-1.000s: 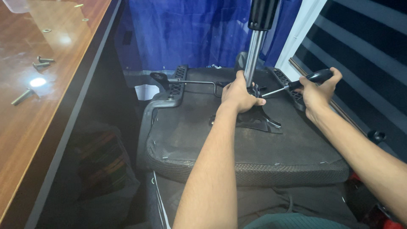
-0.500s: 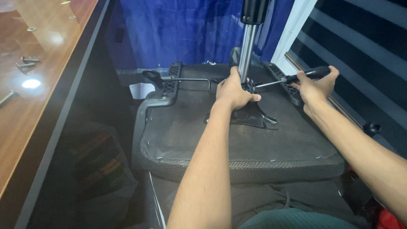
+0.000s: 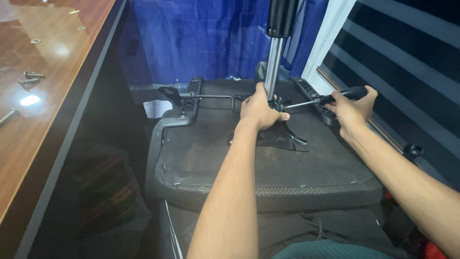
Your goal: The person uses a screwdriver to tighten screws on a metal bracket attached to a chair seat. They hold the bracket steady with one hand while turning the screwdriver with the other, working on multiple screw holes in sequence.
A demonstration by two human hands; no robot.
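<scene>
- Your left hand (image 3: 261, 108) is clenched around the base of the shiny chrome gas-lift column (image 3: 274, 67), just above the black metal mechanism plate (image 3: 280, 136); keep that grasp firm so the column stays upright.
- Your right hand (image 3: 353, 108) is closed on the black handle of the long-shafted screwdriver (image 3: 326, 100), whose thin steel shaft runs nearly level toward the plate; the tip is hidden behind the left hand.
- The upturned black office-chair seat (image 3: 268, 163), underside up, lies across your lap, with the plate near its middle; steady it before you turn.
- Keep the shaft in line with the fastener and press inward as you turn, so the tip is less likely to slip.
- The thin black adjustment lever (image 3: 201, 96) sticks out to the left; keep your forearm off it.
- Loose silver bolts (image 3: 29, 79) lie on the glossy brown wooden tabletop (image 3: 43, 124), well apart on the left.
</scene>
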